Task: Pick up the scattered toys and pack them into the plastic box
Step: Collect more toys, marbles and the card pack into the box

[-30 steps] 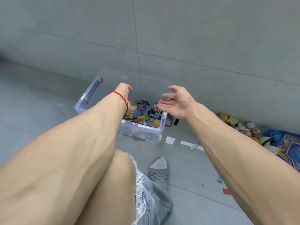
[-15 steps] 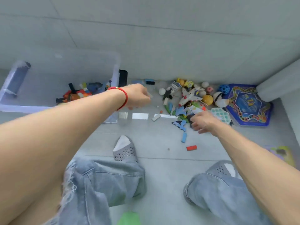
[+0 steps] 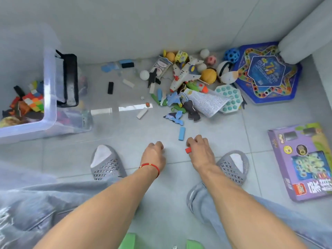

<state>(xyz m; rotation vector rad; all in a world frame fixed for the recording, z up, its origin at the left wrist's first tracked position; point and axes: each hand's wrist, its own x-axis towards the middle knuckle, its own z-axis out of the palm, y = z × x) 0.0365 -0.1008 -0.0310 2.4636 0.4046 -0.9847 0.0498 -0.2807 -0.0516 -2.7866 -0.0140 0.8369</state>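
Toys (image 3: 186,81) lie heaped along the floor's far edge by the wall. Right hand (image 3: 201,153) pinches a red block (image 3: 188,150); left hand (image 3: 154,157) curls, apparently empty. She should secure it, then reach left to the plastic box (image 3: 48,112).

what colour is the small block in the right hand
Red block, pinched by the right hand; head view.

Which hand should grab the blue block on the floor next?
Probably the left hand: its fingers are curled but seem empty. The right hand lies nearer the blue block but pinches a red block.
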